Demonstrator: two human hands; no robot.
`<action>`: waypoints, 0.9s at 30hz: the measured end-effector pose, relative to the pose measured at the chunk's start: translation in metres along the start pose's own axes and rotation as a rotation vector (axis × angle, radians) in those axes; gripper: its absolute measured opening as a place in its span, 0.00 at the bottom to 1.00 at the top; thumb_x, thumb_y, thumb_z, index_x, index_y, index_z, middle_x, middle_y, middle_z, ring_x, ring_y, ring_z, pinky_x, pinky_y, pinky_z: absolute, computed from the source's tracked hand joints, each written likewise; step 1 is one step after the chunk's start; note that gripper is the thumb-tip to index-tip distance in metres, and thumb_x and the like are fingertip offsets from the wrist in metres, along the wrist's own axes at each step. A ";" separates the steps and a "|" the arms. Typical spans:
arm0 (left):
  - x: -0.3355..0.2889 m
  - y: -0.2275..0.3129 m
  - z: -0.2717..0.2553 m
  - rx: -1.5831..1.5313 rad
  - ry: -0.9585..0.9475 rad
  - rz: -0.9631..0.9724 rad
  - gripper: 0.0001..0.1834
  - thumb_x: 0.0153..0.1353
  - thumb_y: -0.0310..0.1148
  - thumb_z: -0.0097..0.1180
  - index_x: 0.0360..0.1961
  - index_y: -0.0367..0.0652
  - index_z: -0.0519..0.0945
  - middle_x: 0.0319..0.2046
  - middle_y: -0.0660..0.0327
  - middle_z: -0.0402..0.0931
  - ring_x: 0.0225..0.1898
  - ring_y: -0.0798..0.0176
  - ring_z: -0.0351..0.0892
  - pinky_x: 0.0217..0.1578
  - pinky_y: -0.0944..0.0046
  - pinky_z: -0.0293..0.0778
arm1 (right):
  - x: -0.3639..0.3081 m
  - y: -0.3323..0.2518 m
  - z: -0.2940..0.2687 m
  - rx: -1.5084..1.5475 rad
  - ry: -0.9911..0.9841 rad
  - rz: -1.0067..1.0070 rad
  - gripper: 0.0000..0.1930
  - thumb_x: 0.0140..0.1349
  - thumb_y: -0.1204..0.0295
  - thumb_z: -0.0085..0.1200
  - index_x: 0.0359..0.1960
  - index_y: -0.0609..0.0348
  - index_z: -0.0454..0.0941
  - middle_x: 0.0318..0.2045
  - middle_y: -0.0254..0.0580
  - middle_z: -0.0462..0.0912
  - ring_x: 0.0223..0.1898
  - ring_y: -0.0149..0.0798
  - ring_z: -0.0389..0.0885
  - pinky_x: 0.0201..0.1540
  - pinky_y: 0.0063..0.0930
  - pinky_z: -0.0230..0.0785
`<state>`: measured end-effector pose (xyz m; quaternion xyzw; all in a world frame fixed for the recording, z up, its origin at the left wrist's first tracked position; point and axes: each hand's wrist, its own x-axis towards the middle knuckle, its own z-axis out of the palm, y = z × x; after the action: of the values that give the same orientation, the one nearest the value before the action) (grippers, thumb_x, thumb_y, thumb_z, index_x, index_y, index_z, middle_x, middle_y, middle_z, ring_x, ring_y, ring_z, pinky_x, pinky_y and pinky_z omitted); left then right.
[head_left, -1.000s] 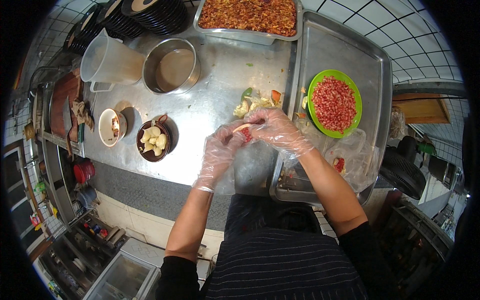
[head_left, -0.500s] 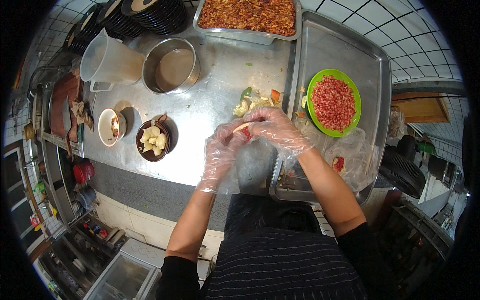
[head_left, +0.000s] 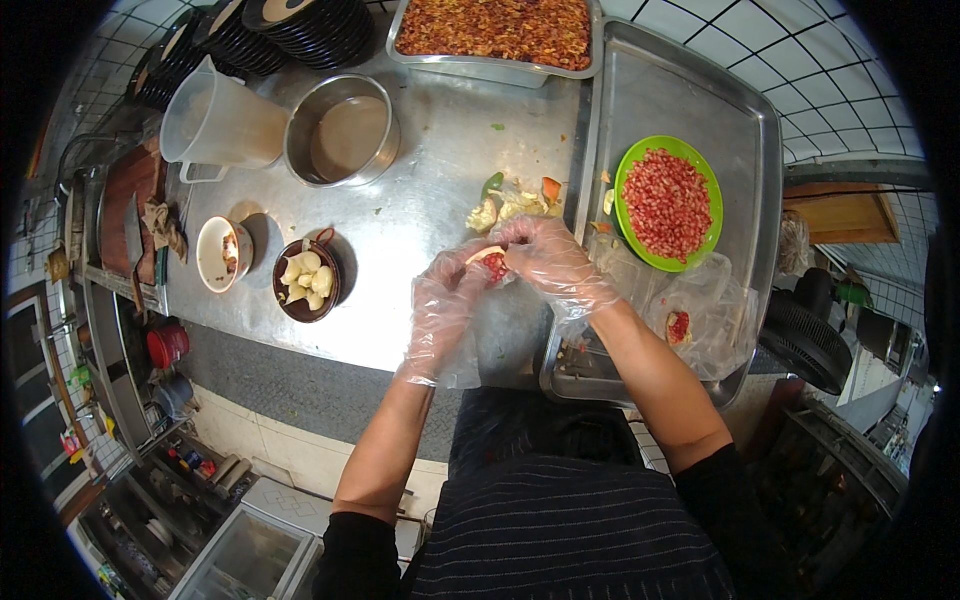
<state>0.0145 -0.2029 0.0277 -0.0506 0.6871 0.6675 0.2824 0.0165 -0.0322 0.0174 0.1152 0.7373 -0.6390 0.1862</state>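
Observation:
Between my two hands, in clear plastic gloves, is a piece of pomegranate (head_left: 492, 264) with red seeds and pale rind showing. My left hand (head_left: 447, 300) is closed round its left side, and my right hand (head_left: 550, 260) grips its right edge with bent fingers. Just beyond lie scraps of pomegranate peel (head_left: 515, 205). To the right, a green plate (head_left: 716, 205) heaped with loose pomegranate seeds (head_left: 668, 210) rests on a large metal tray (head_left: 690, 85). Another small pomegranate piece (head_left: 678, 327) lies on a crumpled clear plastic bag (head_left: 722, 335) near my right forearm.
On the steel table (head_left: 440, 150) stand a brown bowl of peeled garlic cloves (head_left: 308, 280), a white bowl (head_left: 222, 255), a metal pot (head_left: 345, 130) of cloudy liquid and a plastic jug (head_left: 220, 120). A pan of reddish-brown chopped food (head_left: 495, 35) is at the back. A knife (head_left: 134, 235) lies far left.
My right fingers have shifted slightly to the right, and more of the pomegranate's red seeds and rind now show between my hands. My left hand stays almost in place.

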 end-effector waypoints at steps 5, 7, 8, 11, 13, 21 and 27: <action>0.000 0.006 -0.005 -0.275 -0.013 -0.167 0.17 0.63 0.29 0.54 0.51 0.31 0.73 0.43 0.56 0.77 0.43 0.66 0.78 0.47 0.68 0.75 | 0.001 0.000 -0.007 0.216 -0.131 0.110 0.12 0.52 0.78 0.55 0.40 0.67 0.78 0.33 0.34 0.80 0.35 0.27 0.76 0.41 0.23 0.70; 0.001 0.005 -0.006 -0.320 -0.007 -0.178 0.17 0.63 0.29 0.54 0.51 0.31 0.73 0.43 0.55 0.77 0.43 0.66 0.78 0.47 0.68 0.76 | 0.001 0.001 -0.009 0.221 -0.152 0.083 0.14 0.53 0.78 0.56 0.42 0.67 0.77 0.33 0.34 0.79 0.35 0.27 0.76 0.42 0.23 0.71; 0.000 0.005 -0.006 -0.333 -0.004 -0.173 0.17 0.63 0.29 0.54 0.50 0.31 0.73 0.43 0.55 0.77 0.43 0.66 0.78 0.47 0.68 0.76 | 0.000 -0.003 -0.009 0.182 -0.147 0.057 0.15 0.53 0.77 0.57 0.43 0.67 0.77 0.33 0.34 0.79 0.35 0.27 0.76 0.42 0.23 0.71; -0.001 0.005 -0.005 -0.295 0.009 -0.152 0.17 0.63 0.29 0.55 0.50 0.30 0.73 0.43 0.55 0.77 0.43 0.66 0.77 0.47 0.68 0.76 | 0.000 -0.003 -0.008 0.157 -0.123 -0.030 0.16 0.53 0.76 0.59 0.44 0.68 0.76 0.33 0.34 0.79 0.34 0.27 0.76 0.41 0.22 0.71; -0.001 0.006 -0.003 -0.232 0.022 -0.124 0.17 0.63 0.30 0.55 0.50 0.30 0.73 0.43 0.55 0.76 0.43 0.66 0.77 0.47 0.68 0.76 | 0.001 -0.002 -0.008 0.196 -0.120 -0.012 0.15 0.54 0.75 0.60 0.43 0.68 0.77 0.32 0.34 0.79 0.33 0.27 0.76 0.39 0.21 0.72; -0.001 0.003 0.002 -0.321 0.044 -0.132 0.17 0.63 0.29 0.55 0.50 0.30 0.73 0.44 0.54 0.76 0.43 0.65 0.77 0.47 0.69 0.76 | 0.002 -0.007 -0.006 0.166 -0.107 0.051 0.12 0.53 0.79 0.58 0.40 0.69 0.78 0.31 0.35 0.79 0.32 0.25 0.76 0.36 0.20 0.72; 0.002 -0.002 -0.001 -0.488 0.014 -0.179 0.18 0.62 0.28 0.55 0.51 0.30 0.71 0.45 0.53 0.76 0.44 0.62 0.78 0.48 0.65 0.78 | 0.006 0.009 -0.007 0.410 -0.153 0.109 0.12 0.54 0.80 0.55 0.41 0.69 0.77 0.33 0.35 0.79 0.34 0.26 0.76 0.39 0.22 0.73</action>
<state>0.0136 -0.2034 0.0253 -0.1825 0.5004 0.7857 0.3147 0.0139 -0.0244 0.0079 0.1414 0.5686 -0.7713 0.2485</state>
